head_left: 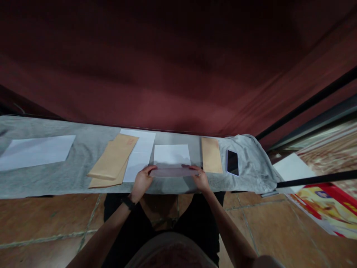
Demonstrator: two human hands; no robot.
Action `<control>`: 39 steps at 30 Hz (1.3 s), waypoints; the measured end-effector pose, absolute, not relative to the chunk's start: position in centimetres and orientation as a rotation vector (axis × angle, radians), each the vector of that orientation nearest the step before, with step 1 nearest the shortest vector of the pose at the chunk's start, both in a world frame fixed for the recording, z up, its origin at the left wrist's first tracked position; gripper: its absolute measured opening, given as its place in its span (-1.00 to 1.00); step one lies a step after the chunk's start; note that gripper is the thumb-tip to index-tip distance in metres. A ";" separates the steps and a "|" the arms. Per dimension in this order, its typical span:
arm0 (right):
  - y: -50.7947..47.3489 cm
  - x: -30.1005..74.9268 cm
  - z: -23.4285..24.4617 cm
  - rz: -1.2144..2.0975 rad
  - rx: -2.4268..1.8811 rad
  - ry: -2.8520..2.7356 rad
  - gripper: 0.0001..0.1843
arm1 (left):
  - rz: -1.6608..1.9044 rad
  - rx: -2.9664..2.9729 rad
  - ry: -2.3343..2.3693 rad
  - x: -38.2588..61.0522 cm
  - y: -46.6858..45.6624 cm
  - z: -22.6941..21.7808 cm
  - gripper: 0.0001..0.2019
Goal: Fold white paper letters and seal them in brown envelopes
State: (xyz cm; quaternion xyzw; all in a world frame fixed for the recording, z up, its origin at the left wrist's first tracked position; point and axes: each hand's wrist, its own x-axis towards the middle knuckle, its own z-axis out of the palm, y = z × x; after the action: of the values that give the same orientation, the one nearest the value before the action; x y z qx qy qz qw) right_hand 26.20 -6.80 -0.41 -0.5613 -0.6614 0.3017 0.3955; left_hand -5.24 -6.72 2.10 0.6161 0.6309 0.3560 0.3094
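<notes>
A white sheet of paper (172, 154) lies on the grey cloth (55, 175) in front of me, its near edge lifted and folded upward. My left hand (142, 181) pinches the sheet's near left corner, a black band on that wrist. My right hand (200, 178) pinches the near right corner. Both hands have fingers closed on the paper's raised edge.
Left of the sheet lie two brown envelopes (114, 158) overlapping another white sheet (141, 154). A further white sheet (36, 152) lies far left. On the right are a brown envelope (211, 155) and a dark phone (232, 162). A dark red wall stands behind; printed papers lie on the floor at right.
</notes>
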 end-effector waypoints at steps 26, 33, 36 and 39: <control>-4.6 24.6 7.6 0.826 -1.371 -1.338 -0.64 | 1.261 1.512 1.710 -3.4 -5.1 9.2 -0.75; -4.2 25.4 8.5 0.885 -1.403 -1.363 -0.65 | 1.166 1.331 1.523 -3.8 -5.5 10.0 -0.73; -1.9 24.6 11.5 0.806 -1.349 -1.332 -0.66 | 1.343 1.231 1.418 -2.8 -3.3 12.3 -0.72; -1.2 24.1 14.4 0.713 -1.239 -1.289 -0.68 | 1.536 1.267 1.355 -2.1 -2.7 14.6 -0.73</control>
State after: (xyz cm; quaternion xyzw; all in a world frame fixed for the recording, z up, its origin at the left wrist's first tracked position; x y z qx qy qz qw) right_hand 24.07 -1.19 14.36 -0.5282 -0.5495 0.3039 0.5715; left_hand -2.07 -2.65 14.55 0.4911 0.5251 0.5953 0.3587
